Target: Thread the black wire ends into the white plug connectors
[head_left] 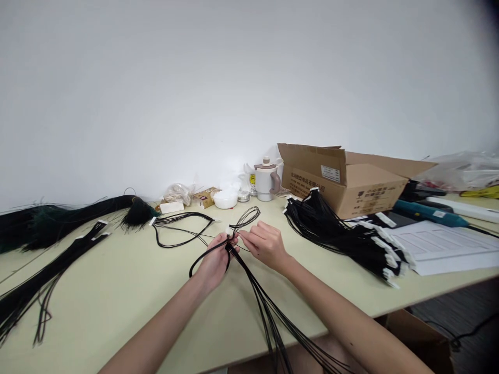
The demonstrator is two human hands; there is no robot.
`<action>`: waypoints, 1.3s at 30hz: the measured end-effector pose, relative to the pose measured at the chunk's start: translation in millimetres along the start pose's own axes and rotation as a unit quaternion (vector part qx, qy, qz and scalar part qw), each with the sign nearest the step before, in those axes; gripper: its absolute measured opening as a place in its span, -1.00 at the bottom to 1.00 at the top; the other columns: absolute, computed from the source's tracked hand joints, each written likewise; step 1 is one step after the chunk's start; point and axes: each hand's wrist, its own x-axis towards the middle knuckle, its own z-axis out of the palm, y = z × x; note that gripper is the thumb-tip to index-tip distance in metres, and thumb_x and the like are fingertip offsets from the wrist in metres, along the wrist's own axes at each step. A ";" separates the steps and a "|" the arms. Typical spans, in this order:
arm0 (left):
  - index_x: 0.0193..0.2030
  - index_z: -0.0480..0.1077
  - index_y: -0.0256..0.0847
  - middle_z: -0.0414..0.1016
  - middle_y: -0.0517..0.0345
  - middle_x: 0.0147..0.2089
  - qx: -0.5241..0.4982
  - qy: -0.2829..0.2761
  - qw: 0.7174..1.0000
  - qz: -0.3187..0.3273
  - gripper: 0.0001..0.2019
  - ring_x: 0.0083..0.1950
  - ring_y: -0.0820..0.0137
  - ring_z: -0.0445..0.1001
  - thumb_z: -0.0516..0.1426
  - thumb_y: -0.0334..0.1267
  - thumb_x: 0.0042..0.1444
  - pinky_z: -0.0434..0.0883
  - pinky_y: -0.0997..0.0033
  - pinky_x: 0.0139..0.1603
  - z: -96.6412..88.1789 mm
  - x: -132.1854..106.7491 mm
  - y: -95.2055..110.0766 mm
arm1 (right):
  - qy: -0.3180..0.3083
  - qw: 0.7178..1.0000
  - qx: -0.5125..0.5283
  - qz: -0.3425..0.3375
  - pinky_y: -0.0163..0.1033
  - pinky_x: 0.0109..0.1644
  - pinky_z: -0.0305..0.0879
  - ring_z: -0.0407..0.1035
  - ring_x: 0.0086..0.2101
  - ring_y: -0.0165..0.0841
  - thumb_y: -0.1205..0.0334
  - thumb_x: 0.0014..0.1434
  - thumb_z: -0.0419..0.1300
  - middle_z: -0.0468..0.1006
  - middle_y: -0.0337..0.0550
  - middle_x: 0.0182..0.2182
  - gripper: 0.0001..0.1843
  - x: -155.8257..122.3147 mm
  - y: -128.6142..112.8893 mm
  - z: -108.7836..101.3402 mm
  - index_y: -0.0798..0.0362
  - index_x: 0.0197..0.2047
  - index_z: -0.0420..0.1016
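My left hand [213, 262] is closed around a bunch of thin black wires [268, 311] that trails off the table's front edge toward me. At the top of its grip sits a small white connector [230, 231]. My right hand [264, 243] pinches at that connector with thumb and forefinger, the two hands touching. A loop of black wire [245, 218] rises beyond the hands.
A pale green table [117, 291] carries a stack of finished black harnesses with white plugs [351, 239], an open cardboard box [346, 179], a white kettle [265, 182], a white bowl [225, 198], loose wire bundles at left [47, 270], white sheets [440, 246] and a teal tool [429, 213].
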 end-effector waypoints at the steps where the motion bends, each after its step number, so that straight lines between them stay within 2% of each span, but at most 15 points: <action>1: -0.34 0.27 -0.30 0.37 0.13 -0.37 0.005 -0.001 1.000 0.000 -0.87 -0.35 0.56 0.34 0.10 -0.30 -0.04 0.33 0.54 -0.31 0.7 -0.7 -0.2 | 0.001 1.000 -0.002 -0.001 -0.32 -0.44 -0.11 -0.01 -0.51 -0.47 0.34 0.10 0.10 0.26 -0.25 -0.62 -0.90 0.1 0.0 0.0 0.06 -0.38 0.44; 19: -0.33 0.25 -0.29 0.35 0.12 -0.33 0.017 0.008 1.000 0.007 -0.82 -0.32 0.56 0.33 0.12 -0.25 -0.05 0.34 0.53 -0.31 0.1 -1.9 -1.0 | -0.011 0.999 -0.017 -0.030 -0.32 -0.43 -0.11 -0.01 -0.51 -0.46 0.35 0.10 0.10 0.23 -0.26 -0.64 -0.92 0.4 0.2 -1.5 0.06 -0.36 0.42; 29: -0.40 0.17 -0.28 0.32 0.12 -0.26 0.063 0.006 0.997 0.032 -0.71 -0.26 0.55 0.31 0.16 -0.14 -0.11 0.32 0.54 -0.30 1.5 -3.4 -1.2 | -0.046 0.999 -0.016 0.010 -0.32 -0.39 -0.02 0.07 -0.45 -0.43 0.37 0.12 0.05 0.26 -0.21 -0.58 -0.86 3.3 -4.2 -2.2 0.10 -0.46 0.36; 32: -0.39 0.19 -0.28 0.31 0.11 -0.26 0.078 -0.008 0.996 0.034 -0.72 -0.24 0.54 0.30 0.15 -0.12 -0.10 0.31 0.55 -0.30 1.5 -4.4 -2.0 | -0.058 0.997 0.000 0.042 -0.30 -0.31 0.07 0.14 -0.35 -0.39 0.34 0.11 0.04 0.33 -0.16 -0.46 -0.85 3.9 -7.1 -1.5 0.10 -0.47 0.33; 36: -0.35 0.23 -0.27 0.30 0.13 -0.28 0.103 -0.030 0.994 0.030 -0.73 -0.28 0.55 0.28 0.12 -0.11 -0.06 0.30 0.54 -0.31 0.8 -4.7 -3.9 | -0.074 0.992 0.083 0.063 -0.19 -0.07 0.13 0.18 -0.11 -0.31 0.38 0.13 -0.03 0.38 -0.09 -0.16 -0.88 4.4 -10.2 -0.5 0.12 -0.42 0.28; 39: -0.35 0.24 -0.27 0.31 0.14 -0.29 0.106 -0.038 0.993 0.025 -0.73 -0.29 0.54 0.29 0.12 -0.10 -0.07 0.29 0.54 -0.33 -1.2 -4.0 -5.1 | -0.099 0.980 0.147 0.086 -0.17 -0.08 0.16 0.23 -0.16 -0.35 0.41 0.15 -0.07 0.40 -0.11 -0.14 -0.86 3.8 -10.5 0.5 0.11 -0.41 0.24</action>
